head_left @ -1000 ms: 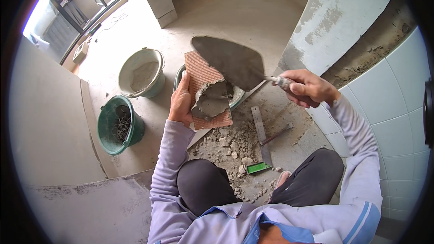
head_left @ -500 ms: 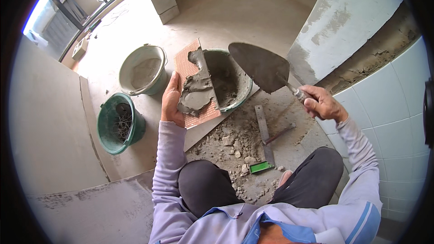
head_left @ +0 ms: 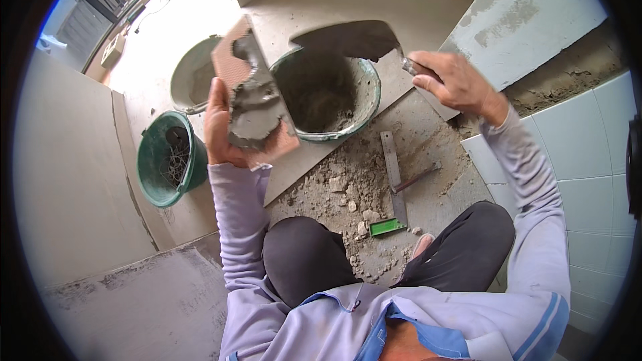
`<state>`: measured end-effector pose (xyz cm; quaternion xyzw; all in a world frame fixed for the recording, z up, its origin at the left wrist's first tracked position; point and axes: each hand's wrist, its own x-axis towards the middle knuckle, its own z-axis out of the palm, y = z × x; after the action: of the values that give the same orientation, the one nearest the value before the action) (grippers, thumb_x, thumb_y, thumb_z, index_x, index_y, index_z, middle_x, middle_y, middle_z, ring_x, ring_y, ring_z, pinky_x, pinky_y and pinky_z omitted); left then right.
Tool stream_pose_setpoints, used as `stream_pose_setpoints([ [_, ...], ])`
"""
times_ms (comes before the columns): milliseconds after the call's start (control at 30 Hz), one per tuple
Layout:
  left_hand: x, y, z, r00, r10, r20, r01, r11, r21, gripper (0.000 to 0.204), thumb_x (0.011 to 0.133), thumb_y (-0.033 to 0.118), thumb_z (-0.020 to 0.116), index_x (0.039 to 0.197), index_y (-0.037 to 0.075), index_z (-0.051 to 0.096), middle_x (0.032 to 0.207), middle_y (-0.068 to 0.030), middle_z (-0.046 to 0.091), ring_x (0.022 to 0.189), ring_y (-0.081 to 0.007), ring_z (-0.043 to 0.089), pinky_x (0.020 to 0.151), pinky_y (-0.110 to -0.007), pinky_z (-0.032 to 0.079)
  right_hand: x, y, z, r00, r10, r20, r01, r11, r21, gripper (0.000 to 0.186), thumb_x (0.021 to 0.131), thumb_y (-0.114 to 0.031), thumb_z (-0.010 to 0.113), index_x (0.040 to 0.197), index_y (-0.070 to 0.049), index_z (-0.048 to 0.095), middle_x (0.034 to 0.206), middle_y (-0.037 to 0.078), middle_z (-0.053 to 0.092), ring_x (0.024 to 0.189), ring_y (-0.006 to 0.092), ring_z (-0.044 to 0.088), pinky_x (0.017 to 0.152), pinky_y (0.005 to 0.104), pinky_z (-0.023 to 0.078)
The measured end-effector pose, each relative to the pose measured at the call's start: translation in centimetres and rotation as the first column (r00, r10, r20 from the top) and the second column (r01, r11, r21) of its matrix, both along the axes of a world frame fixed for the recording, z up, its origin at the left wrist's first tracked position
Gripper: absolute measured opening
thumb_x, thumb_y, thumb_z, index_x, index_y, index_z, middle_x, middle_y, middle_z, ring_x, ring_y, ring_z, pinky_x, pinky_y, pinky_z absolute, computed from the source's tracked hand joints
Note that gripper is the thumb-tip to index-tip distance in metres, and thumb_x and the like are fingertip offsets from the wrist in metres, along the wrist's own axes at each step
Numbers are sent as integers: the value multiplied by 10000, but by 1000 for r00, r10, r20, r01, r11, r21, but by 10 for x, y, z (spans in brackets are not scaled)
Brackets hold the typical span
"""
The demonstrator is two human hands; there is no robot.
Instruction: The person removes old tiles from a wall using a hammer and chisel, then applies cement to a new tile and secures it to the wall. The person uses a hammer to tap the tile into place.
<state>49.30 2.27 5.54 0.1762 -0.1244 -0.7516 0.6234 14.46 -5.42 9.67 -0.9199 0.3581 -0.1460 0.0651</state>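
Note:
My left hand (head_left: 219, 127) grips a reddish tile (head_left: 231, 40) by its left edge, its ridged back turned up. Grey mortar (head_left: 257, 110) lies in a thick, uneven layer over much of that back. In my right hand (head_left: 458, 83) is the handle of a trowel (head_left: 351, 39). Its broad, mortar-stained blade points left, held over the far rim of a green bucket (head_left: 371, 110). Wet mortar coats the inside of this bucket, which stands just right of the tile.
A pale bucket (head_left: 190, 80) stands partly behind the tile, and a green bucket (head_left: 150, 167) with wiry scraps is at left. Rubble (head_left: 338, 184), a try square (head_left: 390, 160) and a hammer-like tool (head_left: 418, 178) lie before my knees. A white tiled wall (head_left: 582, 140) rises at right.
The tile has moved left, away from the mortar bucket. My right hand has moved up and slightly left, bringing the trowel blade over the bucket; the blade now looks more edge-on.

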Motion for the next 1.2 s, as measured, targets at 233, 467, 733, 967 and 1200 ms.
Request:
stream_pose_setpoints([
  [233,51,-18,-124,937,289,197,-298,954,19,453,1010,353,303,1262,22,484,1171,-106,602,991,-232,619,877,-393,515,140,-30,-4,540,11,-841,-248,958,-147,147,782,-154,569,735,-102,698,743,67,686,658,203,654,572,375,516],
  [467,35,-32,-182,934,309,179,-329,939,99,410,1013,301,327,1267,16,479,1193,-107,592,1027,-222,599,920,-351,478,175,-62,-39,362,141,-922,-252,967,49,191,770,-170,550,826,-124,727,856,67,705,811,233,678,658,375,547],
  [733,29,-29,-179,896,408,179,-430,895,115,400,1006,282,344,1254,2,487,1194,-123,593,1042,-238,598,929,-373,475,173,-78,-50,336,353,-873,-112,936,335,283,754,-151,529,995,-107,672,983,112,673,922,281,647,756,385,527],
  [967,25,-28,-169,896,413,162,-436,887,154,408,1007,286,345,1256,-10,475,1196,-135,588,1050,-251,594,926,-380,477,159,-94,-62,454,479,-751,72,821,566,239,841,-245,568,877,-32,668,664,122,622,611,257,625,527,382,506],
  [1200,29,-29,-176,914,370,164,-391,912,126,415,1004,290,349,1261,-14,469,1219,-149,575,1070,-259,589,939,-394,477,127,-112,-59,622,460,-634,307,602,738,263,915,-272,521,910,-34,635,537,37,511,429,139,523,383,283,438],
])
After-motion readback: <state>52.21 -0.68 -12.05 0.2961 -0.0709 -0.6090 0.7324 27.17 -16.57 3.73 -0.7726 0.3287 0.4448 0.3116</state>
